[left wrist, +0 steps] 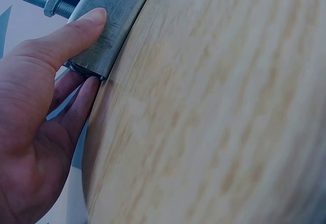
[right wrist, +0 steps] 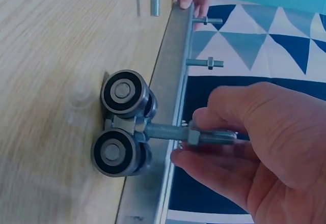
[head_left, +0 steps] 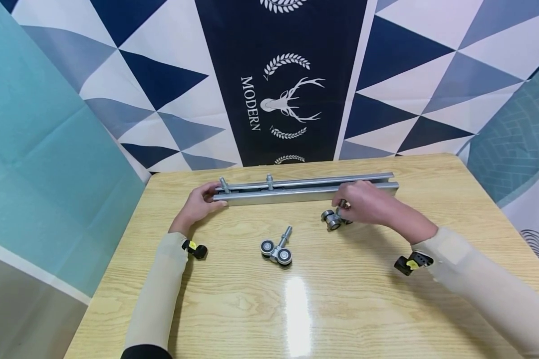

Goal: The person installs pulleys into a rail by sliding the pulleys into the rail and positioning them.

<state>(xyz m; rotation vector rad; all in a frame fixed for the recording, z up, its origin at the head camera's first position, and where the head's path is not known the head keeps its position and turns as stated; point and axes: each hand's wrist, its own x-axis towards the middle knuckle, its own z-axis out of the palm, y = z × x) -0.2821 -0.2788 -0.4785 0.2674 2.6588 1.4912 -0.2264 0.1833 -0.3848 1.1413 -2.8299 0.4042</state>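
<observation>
A metal channel rail (head_left: 296,196) lies along the back of the table, its slot facing up. Two threaded bolts (head_left: 269,182) with nuts stick up from the slot near the left end. My left hand (head_left: 199,203) grips that end, thumb (left wrist: 94,23) on the front face and fingers at the end opening. In front of the rail's right part, my right hand (head_left: 364,202) holds a roller trolley (right wrist: 122,122) by its bolt, between thumb and fingers. Its wheels are at the tabletop. Another roller trolley (head_left: 278,250) lies on the table, bolt slanting up and right.
The wood-grain table (head_left: 233,309) ends at a patterned cloth backdrop (head_left: 170,85) behind the rail. A teal panel (head_left: 49,139) stands along the left side. Wrist cameras (head_left: 195,249) are strapped on both arms.
</observation>
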